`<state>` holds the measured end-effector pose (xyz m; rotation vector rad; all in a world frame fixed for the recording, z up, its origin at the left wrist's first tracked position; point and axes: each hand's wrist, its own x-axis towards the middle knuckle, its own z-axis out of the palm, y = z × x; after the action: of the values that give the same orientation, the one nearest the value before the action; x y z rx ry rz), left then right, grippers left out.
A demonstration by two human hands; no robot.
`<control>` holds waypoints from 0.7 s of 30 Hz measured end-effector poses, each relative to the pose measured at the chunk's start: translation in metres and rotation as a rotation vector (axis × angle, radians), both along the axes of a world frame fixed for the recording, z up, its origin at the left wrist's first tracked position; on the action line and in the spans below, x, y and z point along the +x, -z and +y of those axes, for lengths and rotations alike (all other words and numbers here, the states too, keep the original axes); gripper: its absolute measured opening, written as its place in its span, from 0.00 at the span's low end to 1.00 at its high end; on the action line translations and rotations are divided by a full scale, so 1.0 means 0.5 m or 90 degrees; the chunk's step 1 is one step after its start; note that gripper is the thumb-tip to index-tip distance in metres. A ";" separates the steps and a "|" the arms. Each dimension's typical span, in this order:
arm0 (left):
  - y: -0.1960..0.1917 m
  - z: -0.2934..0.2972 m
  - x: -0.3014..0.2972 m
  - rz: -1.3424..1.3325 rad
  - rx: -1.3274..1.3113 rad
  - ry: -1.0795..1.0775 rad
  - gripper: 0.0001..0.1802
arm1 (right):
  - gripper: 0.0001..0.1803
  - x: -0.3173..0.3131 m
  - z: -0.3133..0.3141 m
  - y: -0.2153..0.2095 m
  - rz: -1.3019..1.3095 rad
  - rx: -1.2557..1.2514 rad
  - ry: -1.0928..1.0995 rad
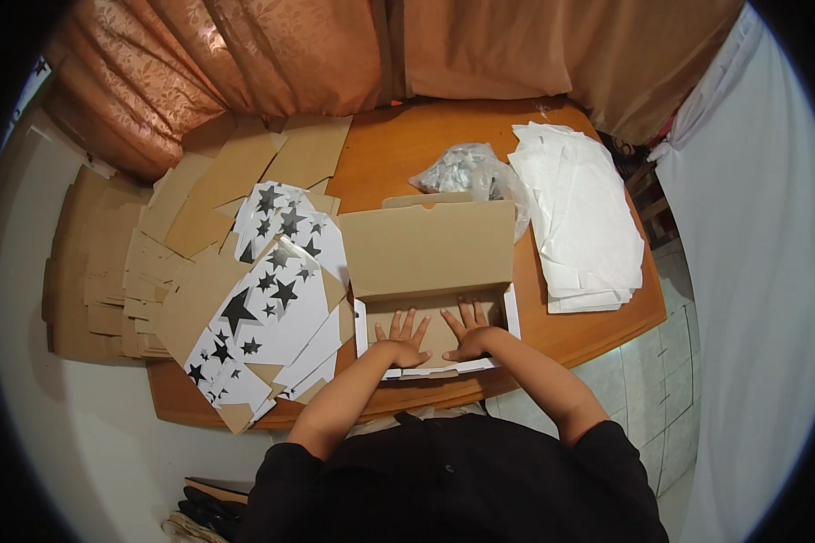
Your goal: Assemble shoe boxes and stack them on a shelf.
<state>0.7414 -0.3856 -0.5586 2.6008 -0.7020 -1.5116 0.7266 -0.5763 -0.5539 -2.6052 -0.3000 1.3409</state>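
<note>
"Cardboard box (430,271): placed where?"

"Sits on the wooden table (389,154), close to the near edge, directly in front of the dark shirt (444,471). Stands open, with the lid panel (428,237) raised on the far side; shows brown inside and white along the outer walls."

"And with the left hand (405,342)?"

"Reaches over the near wall and lies palm down on the brown base (432,319), toward the left. Has fingers spread wide and nearly straight, thumb pointing inward; is empty."

"With the right hand (468,337)?"

"Lies likewise on the base, toward the right. Shows fingers fanned open, thumb turned toward the other; grips nothing, touches only the box. Pressing hard or merely resting? Cannot tell."

"To the left of the box?"

"See star-printed white pieces (285,285), overlapping just beside it, and farther out, piled brown cardboard (113,262)."

"Beyond and to the right?"

"Behind the lid, find a clear plastic bag (457,170) with small greyish contents, too blurred to name. At the right, note stacked white sheets (580,222); at the back, brown curtains (484,50)."
</note>
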 end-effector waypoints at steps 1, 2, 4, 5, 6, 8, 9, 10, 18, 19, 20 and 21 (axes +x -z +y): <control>0.004 0.004 0.000 -0.007 -0.002 0.000 0.47 | 0.62 0.004 0.003 -0.001 0.001 -0.026 -0.039; 0.001 0.000 0.002 -0.011 -0.001 0.009 0.47 | 0.64 0.008 0.006 -0.009 0.002 -0.051 -0.076; -0.010 -0.020 0.006 -0.005 -0.017 -0.071 0.50 | 0.65 0.008 0.008 -0.030 0.010 -0.047 -0.032; -0.010 -0.029 0.011 -0.015 -0.015 -0.053 0.50 | 0.64 0.012 0.006 -0.030 0.054 -0.030 0.011; 0.002 -0.027 0.015 0.018 -0.062 -0.129 0.51 | 0.62 0.020 0.016 -0.039 0.095 -0.009 0.050; 0.074 0.003 0.020 0.011 -0.188 -0.255 0.51 | 0.51 0.019 0.047 -0.061 0.034 0.069 0.099; 0.053 -0.001 0.028 0.025 -0.259 -0.248 0.48 | 0.43 0.011 0.035 -0.072 0.022 0.272 0.245; 0.031 0.000 0.035 0.041 -0.329 -0.241 0.45 | 0.35 0.000 0.025 -0.080 0.004 0.479 0.383; -0.151 -0.008 0.015 0.342 -0.672 -0.583 0.23 | 0.14 -0.127 -0.108 -0.182 -0.469 0.556 0.675; -0.168 -0.026 0.009 0.276 -0.682 -0.562 0.23 | 0.14 -0.131 -0.137 -0.173 -0.474 0.555 0.674; -0.179 -0.043 0.005 0.206 -0.693 -0.543 0.22 | 0.12 -0.131 -0.163 -0.158 -0.591 0.459 0.665; -0.180 -0.064 0.003 0.186 -0.714 -0.539 0.20 | 0.12 -0.126 -0.182 -0.147 -0.704 0.358 0.649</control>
<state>0.7429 -0.4174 -0.4688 1.4488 -0.2090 -0.7976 0.6637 -0.6675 -0.4803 -2.1238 0.4184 -0.4738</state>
